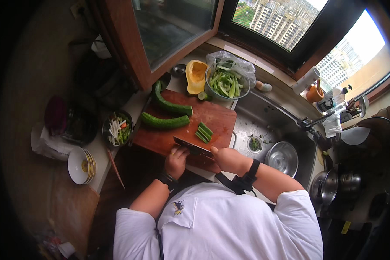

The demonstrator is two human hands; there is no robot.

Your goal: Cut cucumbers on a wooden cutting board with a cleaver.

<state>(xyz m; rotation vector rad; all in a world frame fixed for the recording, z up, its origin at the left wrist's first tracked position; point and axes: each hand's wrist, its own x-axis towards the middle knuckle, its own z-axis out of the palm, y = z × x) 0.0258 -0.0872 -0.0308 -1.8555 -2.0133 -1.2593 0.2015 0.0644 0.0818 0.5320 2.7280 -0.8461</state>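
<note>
My right hand (229, 158) grips the handle of a kitchen knife (195, 147), whose broad blade stands over the near part of a wooden cutting board (214, 113). My left hand (177, 161) is beside the blade, fingers bent; whether it holds a piece behind the blade cannot be seen. Beyond the knife lie several cut green cucumber-like pieces (204, 132). Two long green gourds or cucumbers rest at the board's left, a straighter one (165, 121) in front of a curved one (169, 105).
Behind the board are a glass bowl of cut greens (227, 83) and a halved squash (195, 78). A sink (263, 113) with a metal bowl (282, 159) lies right. A bowl of sliced vegetables (117, 129), stacked bowls (79, 165) and an open window sash (182, 42) are left.
</note>
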